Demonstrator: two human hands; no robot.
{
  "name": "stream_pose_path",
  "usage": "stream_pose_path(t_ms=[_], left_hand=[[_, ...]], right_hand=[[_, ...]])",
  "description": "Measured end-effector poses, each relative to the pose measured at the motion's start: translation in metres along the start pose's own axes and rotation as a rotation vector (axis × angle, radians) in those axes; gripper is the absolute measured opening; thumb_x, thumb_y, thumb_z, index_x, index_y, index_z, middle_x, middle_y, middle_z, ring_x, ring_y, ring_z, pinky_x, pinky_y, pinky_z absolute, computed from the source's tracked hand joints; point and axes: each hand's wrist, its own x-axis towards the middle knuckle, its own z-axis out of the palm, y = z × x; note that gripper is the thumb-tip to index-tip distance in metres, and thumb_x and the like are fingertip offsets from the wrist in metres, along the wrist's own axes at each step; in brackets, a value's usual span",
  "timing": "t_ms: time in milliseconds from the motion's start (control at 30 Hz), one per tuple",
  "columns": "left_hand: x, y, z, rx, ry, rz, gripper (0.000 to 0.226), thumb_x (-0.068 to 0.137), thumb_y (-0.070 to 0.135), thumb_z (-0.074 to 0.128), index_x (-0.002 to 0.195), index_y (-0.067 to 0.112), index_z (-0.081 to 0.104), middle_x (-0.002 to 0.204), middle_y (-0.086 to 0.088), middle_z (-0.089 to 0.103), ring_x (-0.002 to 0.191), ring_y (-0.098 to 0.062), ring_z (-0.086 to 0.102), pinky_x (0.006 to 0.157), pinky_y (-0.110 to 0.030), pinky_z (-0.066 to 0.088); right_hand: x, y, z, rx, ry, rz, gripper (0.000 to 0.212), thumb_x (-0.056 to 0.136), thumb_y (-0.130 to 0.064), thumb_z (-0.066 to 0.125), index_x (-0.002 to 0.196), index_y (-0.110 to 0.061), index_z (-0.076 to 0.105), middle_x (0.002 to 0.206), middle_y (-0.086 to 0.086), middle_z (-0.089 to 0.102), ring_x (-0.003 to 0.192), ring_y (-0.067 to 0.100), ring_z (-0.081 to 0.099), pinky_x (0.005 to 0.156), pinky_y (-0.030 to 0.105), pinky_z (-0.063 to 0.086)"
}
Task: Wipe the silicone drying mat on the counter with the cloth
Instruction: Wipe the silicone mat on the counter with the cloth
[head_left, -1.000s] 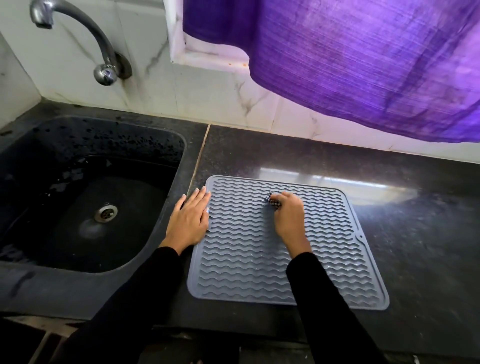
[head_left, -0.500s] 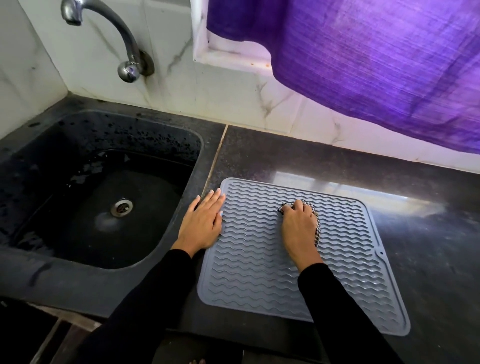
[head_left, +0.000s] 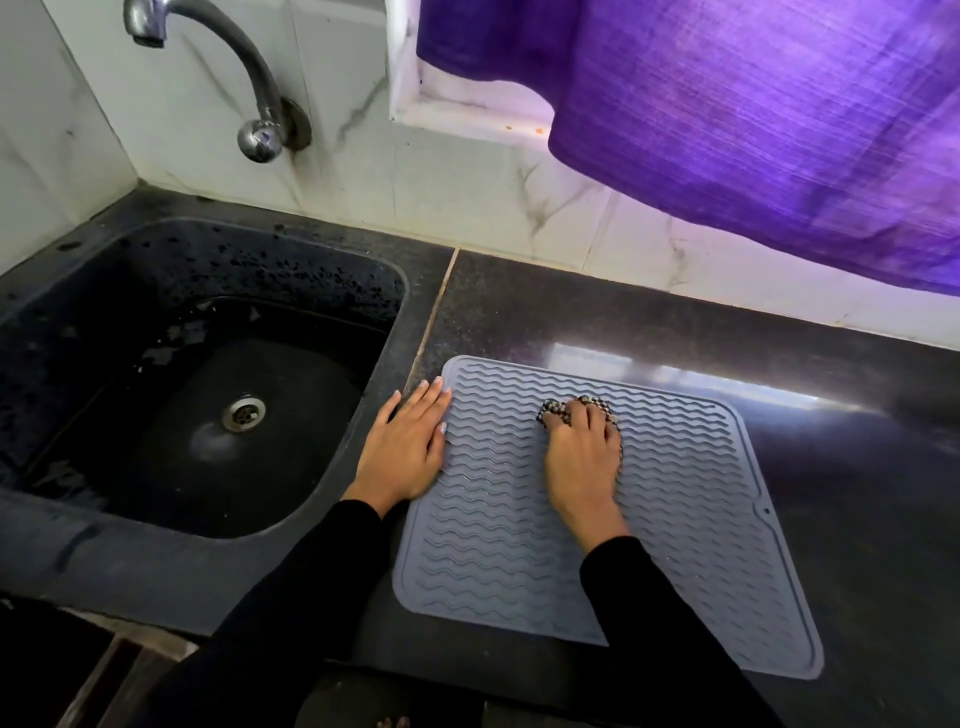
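Nothing readable here at all, no text, brand, label or number anywhere in the head view, as far as I can make out.

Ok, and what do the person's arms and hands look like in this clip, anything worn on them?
Both arms are covered by long, plain black sleeves that end at the wrists, the left sleeve and the right sleeve alike. The left hand and right hand are bare: no gloves, rings, watch or bracelets show. The left hand's fingernails look fairly long and pale.
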Motion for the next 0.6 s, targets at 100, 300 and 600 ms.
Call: stream_pose_path(t_ms=[100,300,600], left_hand=[[-0.001,-0.001,0.000,-0.014,0.006,0.002,0.066,0.087,0.043,0.005,0.146,0.022,0.024,0.154,0.005,0.020,0.142,-0.006,0.013,0.114,-0.029,0.000],[0.000,0.000,0.000,-0.014,0.022,0.000,0.066,0.087,0.043,0.006,0.146,0.021,0.026,0.154,0.005,0.022,0.142,-0.008,0.016,0.114,-0.029,0.000],[-0.001,0.001,0.000,0.004,0.016,0.003,0.068,0.086,0.044,0.003,0.146,0.022,0.025,0.154,0.005,0.020,0.142,-0.007,0.014,0.114,-0.029,0.000]], right_hand=[[-0.003,0.001,-0.001,-0.065,-0.043,0.047,0.040,0.093,-0.012,0.044,0.131,-0.025,0.046,0.139,0.009,0.037,0.131,0.031,0.028,0.099,0.059,0.030],[0.002,0.003,0.000,-0.057,-0.039,0.064,0.037,0.092,-0.007,0.040,0.125,-0.022,0.049,0.126,0.007,0.042,0.118,0.029,0.037,0.088,0.053,0.038],[0.023,0.004,-0.021,0.536,0.008,0.238,0.046,0.082,-0.003,0.052,0.113,-0.035,0.064,0.126,0.001,0.059,0.120,0.027,0.048,0.104,0.052,0.034]])
